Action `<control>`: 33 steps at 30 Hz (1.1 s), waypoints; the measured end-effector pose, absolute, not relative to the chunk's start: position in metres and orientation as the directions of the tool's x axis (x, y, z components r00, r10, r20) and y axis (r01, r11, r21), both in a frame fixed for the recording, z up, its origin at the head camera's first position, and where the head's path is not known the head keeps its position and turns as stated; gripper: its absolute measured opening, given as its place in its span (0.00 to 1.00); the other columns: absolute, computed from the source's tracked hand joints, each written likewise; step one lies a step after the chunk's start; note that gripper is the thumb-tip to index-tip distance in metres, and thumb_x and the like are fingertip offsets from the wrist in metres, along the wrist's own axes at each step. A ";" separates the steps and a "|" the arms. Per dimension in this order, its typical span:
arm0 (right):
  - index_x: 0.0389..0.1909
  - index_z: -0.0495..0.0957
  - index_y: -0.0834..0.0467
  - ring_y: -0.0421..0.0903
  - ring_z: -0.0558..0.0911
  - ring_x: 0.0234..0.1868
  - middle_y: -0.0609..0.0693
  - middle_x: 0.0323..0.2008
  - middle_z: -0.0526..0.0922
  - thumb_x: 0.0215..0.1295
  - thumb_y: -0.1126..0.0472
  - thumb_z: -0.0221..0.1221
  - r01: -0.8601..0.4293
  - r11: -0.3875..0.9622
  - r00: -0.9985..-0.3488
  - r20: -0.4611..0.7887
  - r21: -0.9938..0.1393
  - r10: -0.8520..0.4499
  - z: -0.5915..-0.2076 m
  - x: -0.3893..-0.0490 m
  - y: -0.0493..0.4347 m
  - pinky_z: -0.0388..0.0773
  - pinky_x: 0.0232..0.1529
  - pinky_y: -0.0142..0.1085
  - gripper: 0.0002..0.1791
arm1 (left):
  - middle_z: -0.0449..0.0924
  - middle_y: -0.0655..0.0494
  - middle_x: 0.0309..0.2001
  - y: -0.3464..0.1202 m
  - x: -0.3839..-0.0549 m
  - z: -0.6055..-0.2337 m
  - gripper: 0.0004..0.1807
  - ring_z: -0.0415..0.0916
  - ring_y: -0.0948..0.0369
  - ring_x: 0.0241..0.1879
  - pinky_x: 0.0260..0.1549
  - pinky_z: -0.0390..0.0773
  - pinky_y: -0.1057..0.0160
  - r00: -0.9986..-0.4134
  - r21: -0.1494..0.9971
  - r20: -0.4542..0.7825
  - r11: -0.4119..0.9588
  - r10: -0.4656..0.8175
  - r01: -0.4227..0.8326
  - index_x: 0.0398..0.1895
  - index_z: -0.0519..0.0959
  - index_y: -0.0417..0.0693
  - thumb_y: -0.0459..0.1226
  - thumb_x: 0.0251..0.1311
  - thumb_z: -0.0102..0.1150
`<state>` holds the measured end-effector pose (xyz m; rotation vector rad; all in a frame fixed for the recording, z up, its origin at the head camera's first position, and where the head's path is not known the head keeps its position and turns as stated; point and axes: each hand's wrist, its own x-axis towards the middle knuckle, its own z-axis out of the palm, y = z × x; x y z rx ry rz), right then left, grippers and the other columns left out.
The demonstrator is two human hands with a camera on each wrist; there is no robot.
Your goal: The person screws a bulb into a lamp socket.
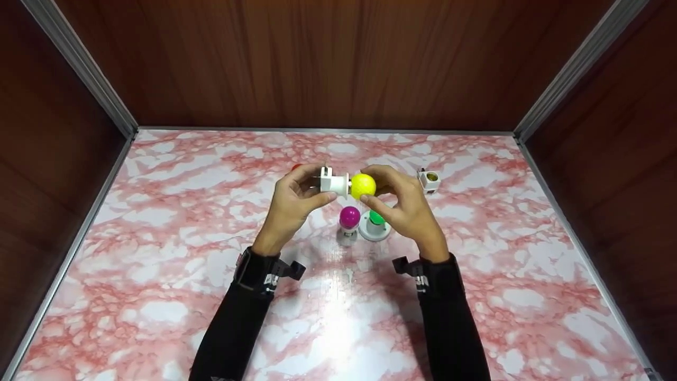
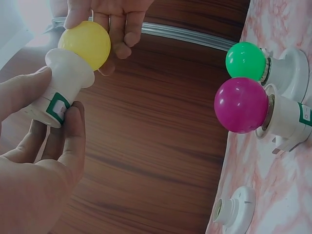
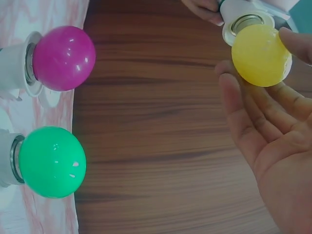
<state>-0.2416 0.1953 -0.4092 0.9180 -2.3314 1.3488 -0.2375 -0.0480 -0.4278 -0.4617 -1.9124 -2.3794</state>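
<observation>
My left hand (image 1: 294,198) grips a white plug-in lamp socket (image 1: 334,184), lying sideways above the table with its mouth to the right. Between thumb and fingers, my right hand (image 1: 406,203) pinches a yellow light bulb (image 1: 364,186) at that mouth. In the right wrist view the yellow bulb (image 3: 261,55) lines up with the socket rim (image 3: 229,35); how deep its base sits cannot be seen. Below the hands, a magenta bulb (image 1: 349,217) stands upright in a white plug-in socket. Beside it, a green bulb (image 1: 377,217) stands in a round-based socket (image 1: 374,233), partly behind my right hand.
A white socket (image 1: 429,180) with a bare mouth lies right of my right hand. Something red (image 1: 296,166) peeks out behind my left hand. Another round-based socket (image 2: 234,212) shows low in the left wrist view. Wooden walls (image 1: 328,63) enclose the marbled table (image 1: 508,248).
</observation>
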 end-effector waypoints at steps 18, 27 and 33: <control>0.56 0.81 0.64 0.49 0.88 0.57 0.58 0.62 0.85 0.62 0.66 0.75 -0.770 0.313 -0.639 0.670 -0.557 -0.379 -0.408 -0.242 0.193 0.90 0.56 0.34 0.23 | 0.78 0.40 0.70 -0.048 -0.239 -0.427 0.31 0.84 0.61 0.55 0.58 0.86 0.69 -0.968 0.936 0.209 -0.316 0.138 0.157 0.71 0.74 0.34 0.23 0.64 0.67; 0.55 0.83 0.61 0.51 0.87 0.57 0.57 0.61 0.86 0.62 0.71 0.73 -0.811 0.405 -0.571 0.723 -0.422 -0.390 -0.407 -0.240 0.189 0.84 0.51 0.25 0.20 | 0.81 0.44 0.60 -0.047 -0.239 -0.426 0.28 0.85 0.59 0.54 0.57 0.87 0.68 -0.976 0.950 0.159 -0.293 0.148 0.110 0.69 0.75 0.31 0.25 0.66 0.66; 0.56 0.83 0.62 0.50 0.87 0.55 0.58 0.60 0.86 0.63 0.69 0.73 -0.811 0.390 -0.576 0.716 -0.437 -0.395 -0.407 -0.241 0.190 0.85 0.50 0.26 0.21 | 0.80 0.45 0.60 -0.048 -0.240 -0.426 0.30 0.85 0.60 0.53 0.56 0.87 0.68 -0.972 0.946 0.168 -0.303 0.161 0.113 0.71 0.74 0.32 0.25 0.66 0.66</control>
